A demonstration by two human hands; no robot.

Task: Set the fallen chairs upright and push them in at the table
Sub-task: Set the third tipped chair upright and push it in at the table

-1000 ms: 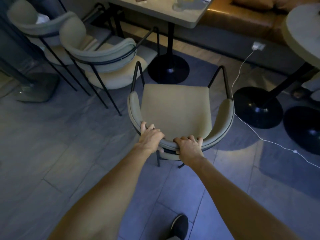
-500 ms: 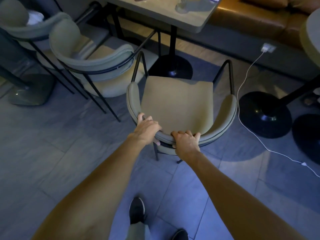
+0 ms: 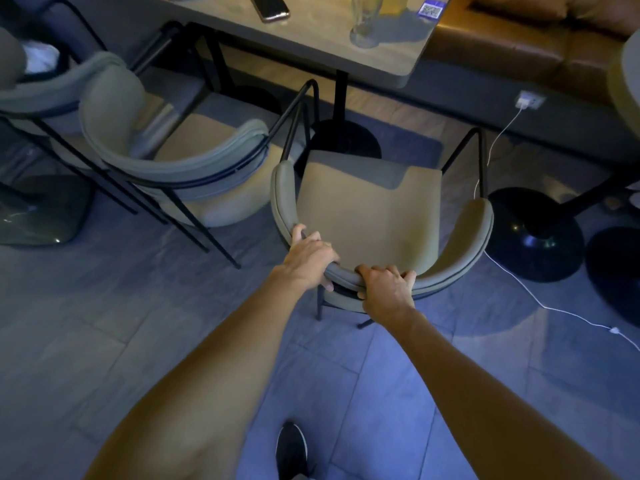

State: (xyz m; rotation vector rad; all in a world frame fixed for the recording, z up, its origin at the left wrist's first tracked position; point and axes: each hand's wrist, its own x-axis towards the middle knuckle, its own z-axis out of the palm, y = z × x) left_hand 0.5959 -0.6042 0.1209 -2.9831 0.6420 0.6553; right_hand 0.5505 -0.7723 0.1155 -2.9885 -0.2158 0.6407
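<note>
A beige padded chair point(image 3: 372, 216) with a curved backrest and black metal legs stands upright, facing the table point(image 3: 332, 39). Its front edge lies in the shadow at the table's near edge, close to the black pedestal base point(image 3: 346, 142). My left hand point(image 3: 308, 259) grips the left part of the backrest rim. My right hand point(image 3: 386, 289) grips the rim just right of it. A second matching chair point(image 3: 180, 157) stands upright to the left, turned at an angle beside the table.
A phone point(image 3: 270, 6) and a glass point(image 3: 363, 22) sit on the table. A white cable point(image 3: 540, 303) runs from a wall socket across the floor at the right, past another black table base point(image 3: 535, 233). A brown sofa point(image 3: 519, 32) lies behind. My shoe point(image 3: 292, 452) shows below.
The chair has moved forward toward the table with both hands still on its backrest. I have stepped closer, and the seat front now reaches the table's shadow.
</note>
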